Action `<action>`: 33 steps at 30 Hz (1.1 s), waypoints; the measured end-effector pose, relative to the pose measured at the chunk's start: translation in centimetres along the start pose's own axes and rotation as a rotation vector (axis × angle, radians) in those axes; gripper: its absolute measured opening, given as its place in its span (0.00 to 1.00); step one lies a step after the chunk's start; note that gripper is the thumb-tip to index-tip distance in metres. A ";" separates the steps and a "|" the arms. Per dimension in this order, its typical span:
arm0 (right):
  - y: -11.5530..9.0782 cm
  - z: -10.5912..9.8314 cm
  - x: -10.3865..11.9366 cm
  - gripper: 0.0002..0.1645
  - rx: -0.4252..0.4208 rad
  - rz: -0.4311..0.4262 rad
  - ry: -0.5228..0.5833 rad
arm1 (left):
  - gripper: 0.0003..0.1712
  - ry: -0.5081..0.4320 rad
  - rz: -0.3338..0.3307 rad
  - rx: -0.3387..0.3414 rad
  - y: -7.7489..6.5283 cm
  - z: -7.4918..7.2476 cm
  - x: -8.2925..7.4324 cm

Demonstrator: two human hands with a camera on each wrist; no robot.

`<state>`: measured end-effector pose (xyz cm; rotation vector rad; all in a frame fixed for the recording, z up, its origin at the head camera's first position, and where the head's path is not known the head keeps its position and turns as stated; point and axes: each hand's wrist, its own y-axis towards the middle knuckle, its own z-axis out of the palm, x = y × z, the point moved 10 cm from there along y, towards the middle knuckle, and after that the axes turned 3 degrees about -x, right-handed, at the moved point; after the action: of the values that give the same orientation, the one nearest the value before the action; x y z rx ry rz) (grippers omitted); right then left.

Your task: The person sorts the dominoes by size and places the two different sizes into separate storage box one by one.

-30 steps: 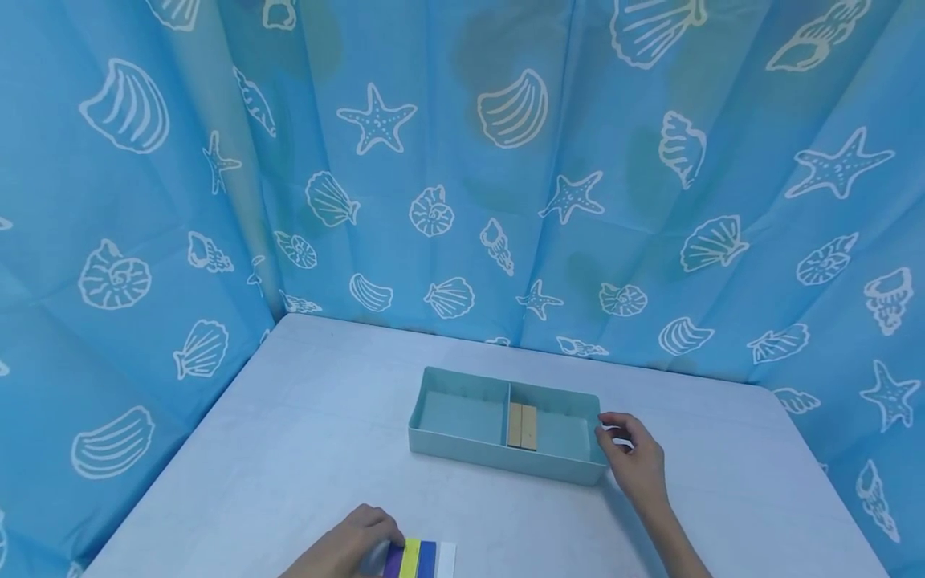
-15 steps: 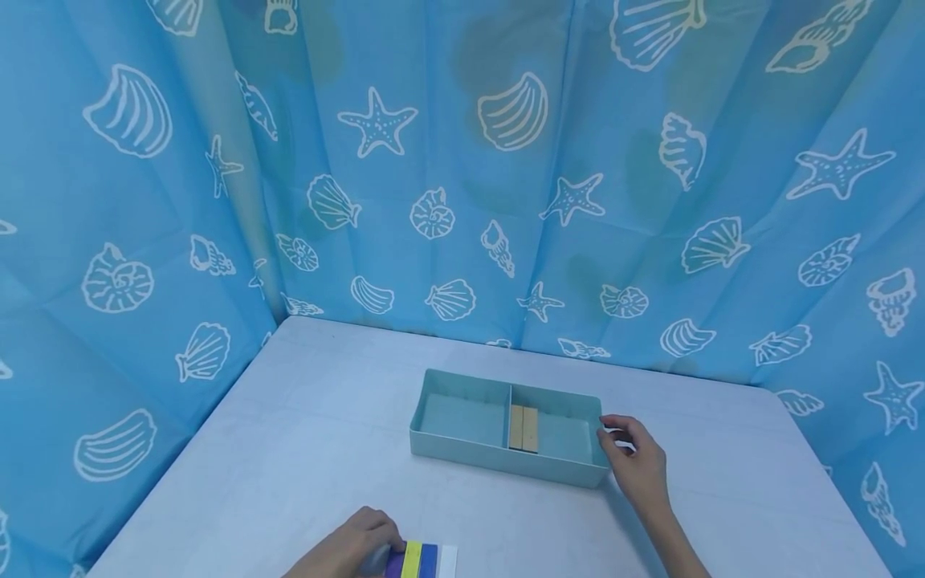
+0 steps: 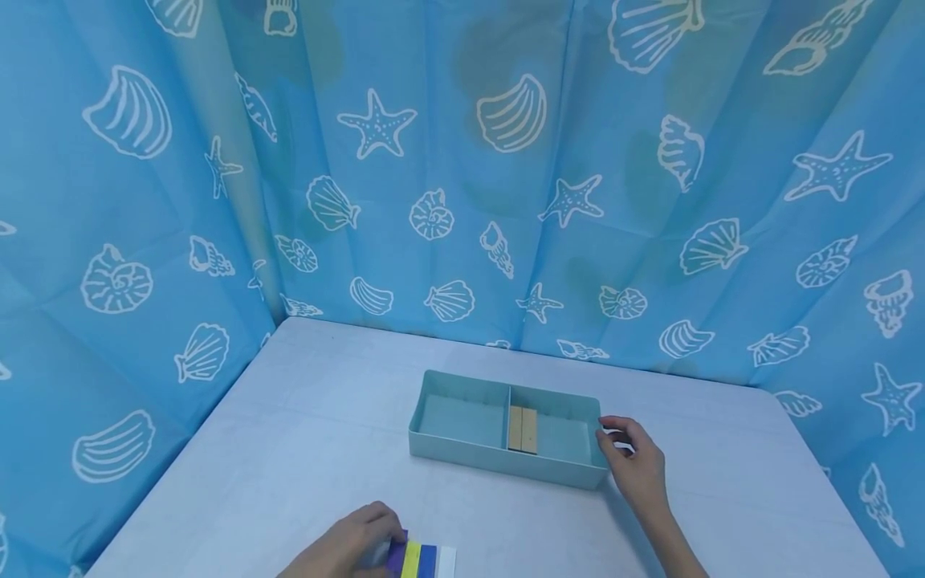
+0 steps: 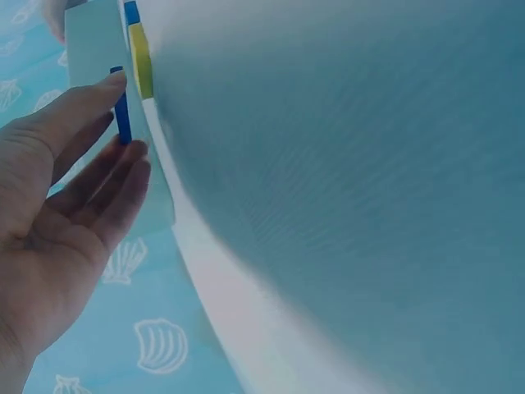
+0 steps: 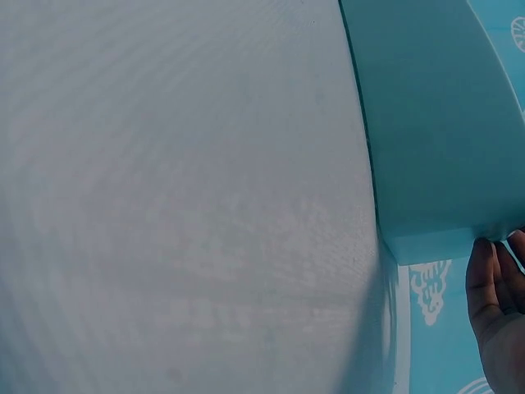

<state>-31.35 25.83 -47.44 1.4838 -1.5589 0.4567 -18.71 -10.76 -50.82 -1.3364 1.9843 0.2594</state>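
Note:
My left hand (image 3: 354, 539) is at the bottom edge of the head view, pinching a purple block (image 3: 397, 554) between thumb and fingers. The left wrist view shows this block (image 4: 123, 119) upright and dark between the fingertips. Right beside it lie a yellow block (image 3: 410, 559), a blue block (image 3: 427, 562) and a white block (image 3: 446, 562), partly cut off by the frame. At the far right, my right hand (image 3: 637, 466) holds the right end of a teal divided box (image 3: 499, 459). Two plain wooden blocks (image 3: 523, 429) lie against the divider in its right compartment.
The box's left compartment (image 3: 462, 417) shows a bare floor. A white-covered table (image 3: 325, 417) lies beneath everything. A blue curtain (image 3: 433, 265) printed with shells and starfish closes off the back and both sides.
The purple block has shifted slightly away from me along the yellow one, with my left hand on it. My right hand and the box stay in place.

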 end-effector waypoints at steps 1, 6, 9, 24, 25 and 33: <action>0.0 0.0 0.0 0.14 -0.001 0.000 0.001 | 0.14 -0.010 -0.012 0.001 0.0 -0.2 0.0; 0.0 0.0 0.2 0.13 -0.004 -0.017 0.011 | 0.16 -0.018 0.001 -0.030 0.3 -1.4 -0.9; 0.0 0.0 0.2 0.13 -0.003 -0.022 0.019 | 0.16 -0.005 0.033 -0.055 0.8 -2.4 -1.9; -0.2 -0.1 0.2 0.14 -0.002 -0.045 0.027 | 0.16 0.149 0.389 -0.302 4.0 -7.7 -8.8; -0.2 -0.2 0.3 0.14 -0.003 -0.050 0.027 | 0.16 0.149 0.399 -0.309 4.4 -7.9 -9.1; -0.2 -0.3 0.2 0.14 -0.003 -0.067 0.025 | 0.16 0.135 0.411 -0.338 8.1 -9.0 -10.0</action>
<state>-31.08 25.89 -47.21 1.5178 -1.4854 0.4318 -27.72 -4.67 -39.53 -1.1525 2.4003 0.7417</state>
